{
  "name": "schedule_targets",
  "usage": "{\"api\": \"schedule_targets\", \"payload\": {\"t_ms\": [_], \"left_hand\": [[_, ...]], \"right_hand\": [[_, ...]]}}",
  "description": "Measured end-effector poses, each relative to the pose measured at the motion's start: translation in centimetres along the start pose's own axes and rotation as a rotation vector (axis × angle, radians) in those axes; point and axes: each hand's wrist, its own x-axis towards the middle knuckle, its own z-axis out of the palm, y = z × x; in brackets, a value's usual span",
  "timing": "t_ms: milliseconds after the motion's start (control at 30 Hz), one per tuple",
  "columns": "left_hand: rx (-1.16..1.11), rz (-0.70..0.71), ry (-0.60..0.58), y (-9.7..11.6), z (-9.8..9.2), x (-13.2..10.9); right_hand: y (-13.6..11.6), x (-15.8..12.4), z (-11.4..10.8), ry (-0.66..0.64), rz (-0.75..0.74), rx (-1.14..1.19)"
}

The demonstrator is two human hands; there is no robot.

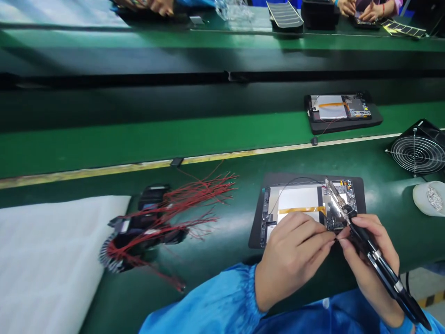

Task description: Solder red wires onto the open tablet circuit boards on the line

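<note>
An opened tablet [299, 197] lies on a dark pad [257, 227] in front of me, showing a white battery, an orange ribbon cable and a circuit board. My left hand [295, 255] is closed in a pinch at the tablet's near edge; what its fingertips hold is too small to make out. My right hand [373, 260] is shut on a soldering iron [377, 257] with a black handle and silver bands. The iron's metal end points away from me, over the circuit board. My right thumb and fingertips nearly meet the left fingertips.
Left of the tablet lies a bundle of black parts with red wires [149, 227], beside a white sheet [52, 260]. A fan [417, 150] and a white cup [429, 197] stand at right. Another opened tablet [339, 109] lies farther back. Other people's hands [368, 11] work across the bench.
</note>
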Motion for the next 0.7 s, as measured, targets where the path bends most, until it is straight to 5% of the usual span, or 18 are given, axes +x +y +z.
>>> {"api": "schedule_targets", "payload": {"t_ms": [267,700], "left_hand": [[-0.230,-0.234,-0.033,0.66,-0.15,0.47],[-0.197,-0.255,-0.042,0.81,0.31,0.44]], "right_hand": [[-0.21,-0.27,0.14,0.025,-0.014,-0.001],[-0.28,-0.66,-0.51,-0.003,0.001,-0.097]]}}
